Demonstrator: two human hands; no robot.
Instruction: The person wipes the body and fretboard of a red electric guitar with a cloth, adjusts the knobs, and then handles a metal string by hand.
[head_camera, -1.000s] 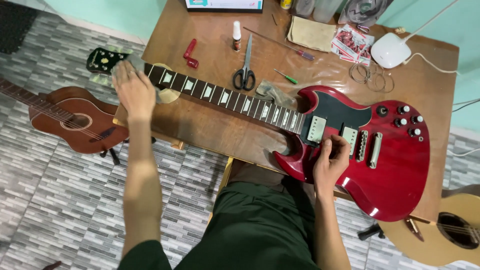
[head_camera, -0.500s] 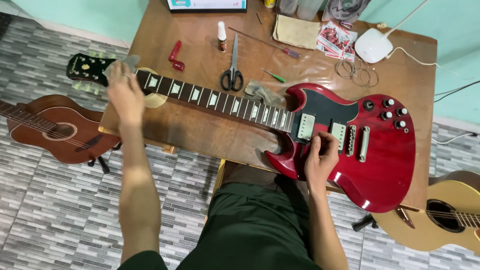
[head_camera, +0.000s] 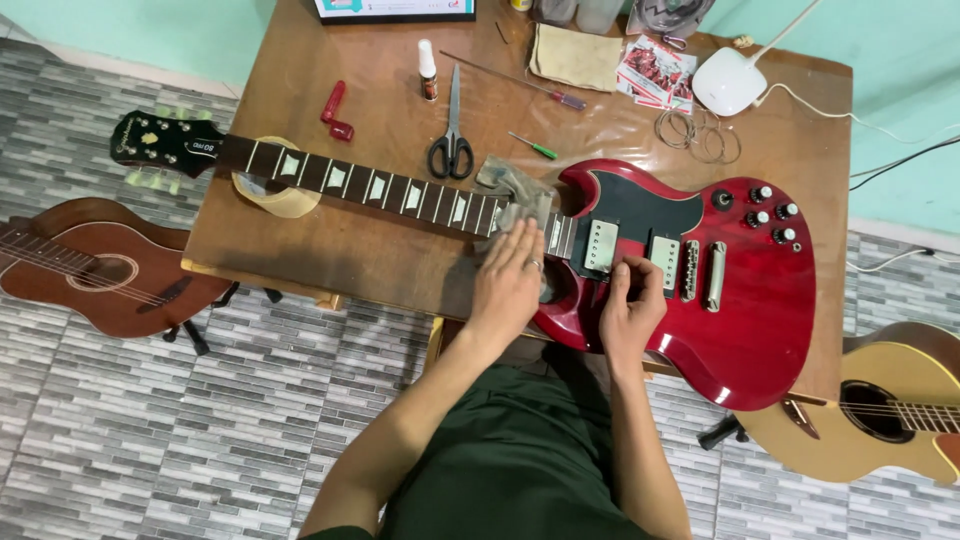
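My left hand (head_camera: 508, 280) flat, fingers spread, pressing grey cloth (head_camera: 515, 190) onto red electric guitar (head_camera: 740, 290); right hand (head_camera: 632, 310) curled, fingertips on body. Red-white packet (head_camera: 655, 72) at far edge of wooden table (head_camera: 340, 250); grey tile floor (head_camera: 150, 430).

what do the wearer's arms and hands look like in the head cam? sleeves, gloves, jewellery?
Both arms are bare to past the elbow, with no sleeves in view. No gloves on either hand. The left hand wears a thin band ring on one finger. The right hand shows no ring, watch or wristband that I can make out. No markings visible.
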